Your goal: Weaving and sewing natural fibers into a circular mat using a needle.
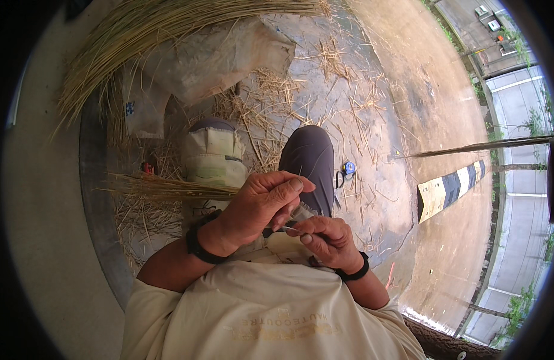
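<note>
Cream T-shirt cloth [277,300] spreads along the lower edge, nearest the camera, and just beyond it a thin pale strand [289,228] sits between the person's two hands. Thumb and forefinger of the right hand [328,241] pinch one end of this strand, while its other end reaches the lower fingers of the left hand [266,203]. On that left hand the thumb and forefinger are closed together; a fine wisp rises beside their tips, though whether they grip it cannot be told. Both wrists wear black bands. Behind the left hand and forearm lies a bundle of dry straw [178,188], its near end hidden, running out to the left. Ahead are the knees: the left one is wrapped in a pale cloth pad [214,153], the right one in dark grey trousers [309,157]. Just right of that knee, dark-handled scissors [339,179] lie beside a blue tape measure [349,168]. A red and black object [148,168] rests near the bundle on the left. Loose stalks litter the grey ground sheet [376,198]. Farther out, crumpled plastic sheeting [214,63] lies under a long sheaf of straw [169,27], and a striped barrier strip [451,189] stands out at right.
</note>
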Available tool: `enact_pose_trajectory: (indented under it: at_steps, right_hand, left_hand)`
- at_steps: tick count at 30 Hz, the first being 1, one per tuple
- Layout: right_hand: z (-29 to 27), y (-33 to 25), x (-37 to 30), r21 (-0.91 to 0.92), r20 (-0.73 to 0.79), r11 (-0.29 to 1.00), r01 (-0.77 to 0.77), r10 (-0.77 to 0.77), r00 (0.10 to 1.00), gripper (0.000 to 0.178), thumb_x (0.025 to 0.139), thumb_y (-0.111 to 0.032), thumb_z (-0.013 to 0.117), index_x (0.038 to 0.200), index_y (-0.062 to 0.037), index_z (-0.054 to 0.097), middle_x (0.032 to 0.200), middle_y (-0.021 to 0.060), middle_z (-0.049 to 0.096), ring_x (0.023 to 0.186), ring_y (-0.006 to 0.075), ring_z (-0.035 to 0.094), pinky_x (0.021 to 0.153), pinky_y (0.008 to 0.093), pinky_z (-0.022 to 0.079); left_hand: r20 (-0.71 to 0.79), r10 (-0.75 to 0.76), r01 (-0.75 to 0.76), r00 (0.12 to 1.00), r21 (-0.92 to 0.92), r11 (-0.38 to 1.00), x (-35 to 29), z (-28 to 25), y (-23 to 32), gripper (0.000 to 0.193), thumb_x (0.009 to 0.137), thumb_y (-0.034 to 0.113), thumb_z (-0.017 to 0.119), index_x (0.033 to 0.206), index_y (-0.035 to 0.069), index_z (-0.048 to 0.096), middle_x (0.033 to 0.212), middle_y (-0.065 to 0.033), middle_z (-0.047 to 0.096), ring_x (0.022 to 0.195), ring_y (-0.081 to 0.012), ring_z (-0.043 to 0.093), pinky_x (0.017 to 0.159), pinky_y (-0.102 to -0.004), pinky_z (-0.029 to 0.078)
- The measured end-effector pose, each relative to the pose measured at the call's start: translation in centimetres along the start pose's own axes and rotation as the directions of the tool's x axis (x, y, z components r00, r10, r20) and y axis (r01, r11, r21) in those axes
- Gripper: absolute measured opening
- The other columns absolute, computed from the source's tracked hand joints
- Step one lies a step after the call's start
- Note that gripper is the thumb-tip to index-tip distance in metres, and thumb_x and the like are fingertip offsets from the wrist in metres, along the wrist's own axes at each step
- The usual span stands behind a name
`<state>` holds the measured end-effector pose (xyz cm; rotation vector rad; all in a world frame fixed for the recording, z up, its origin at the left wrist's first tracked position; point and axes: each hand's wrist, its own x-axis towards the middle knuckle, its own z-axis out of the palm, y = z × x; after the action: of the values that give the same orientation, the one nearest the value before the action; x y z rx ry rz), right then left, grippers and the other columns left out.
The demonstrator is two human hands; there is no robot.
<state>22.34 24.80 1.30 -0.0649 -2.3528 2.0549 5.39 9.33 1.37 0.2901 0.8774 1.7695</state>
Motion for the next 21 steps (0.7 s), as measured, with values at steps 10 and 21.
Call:
enact_pose_trajectory:
  at_steps: [10,21]
  right_hand:
    - [0.4,0.3,0.2,0.026,-0.067,0.998,0.059,-0.057,0.996,0.013,0.099,-0.005,0.067,0.110,-0.0037,0.073,0.098,0.0089,0.072,0.084,0.0144,0.067,0.075,0.0273,0.051]
    - [-1.8,-2.1,-1.2,-0.172,-0.252,0.984,0.041,-0.084,0.964,0.010,0.098,-0.004,0.067,0.107,-0.0022,0.069,0.097,0.0086,0.070,0.081,0.0163,0.064,0.072,0.0278,0.049]
  left_hand:
    - [-0.029,-0.007,0.008,1.000,0.046,0.999,-0.1,-0.2,-0.1,0.024,0.107,0.021,0.059,0.115,0.002,0.072,0.066,0.0054,0.051,0.056,-0.0027,0.044,0.049,-0.0212,0.039]
    - [0.103,0.452,-0.357,0.886,0.774,0.523,-0.7,-0.4,-0.8,0.015,0.103,0.011,0.063,0.104,0.000,0.073,0.074,-0.0022,0.067,0.064,-0.0091,0.060,0.060,-0.0273,0.050]
